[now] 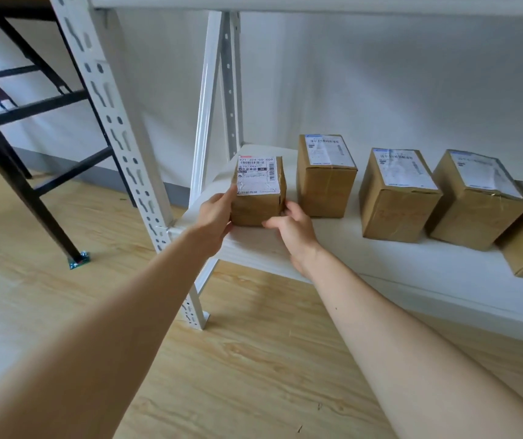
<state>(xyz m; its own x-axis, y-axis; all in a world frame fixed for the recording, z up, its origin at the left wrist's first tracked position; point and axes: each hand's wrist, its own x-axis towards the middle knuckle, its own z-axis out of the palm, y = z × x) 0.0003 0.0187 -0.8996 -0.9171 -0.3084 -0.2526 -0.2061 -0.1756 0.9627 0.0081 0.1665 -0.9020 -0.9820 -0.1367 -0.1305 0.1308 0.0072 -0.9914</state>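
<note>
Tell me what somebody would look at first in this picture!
The left hand and right hand hold a small cardboard box at the left end of a white shelf. To its right, four more labelled boxes stand in a row along the shelf.

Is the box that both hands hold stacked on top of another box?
No, the small box between the left hand and right hand has only the white shelf beneath it; the other boxes stand beside it.

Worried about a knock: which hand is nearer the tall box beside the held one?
Right. The right hand sits on the right side of the held box, just short of the tall box; the left hand is on its left side.
</note>
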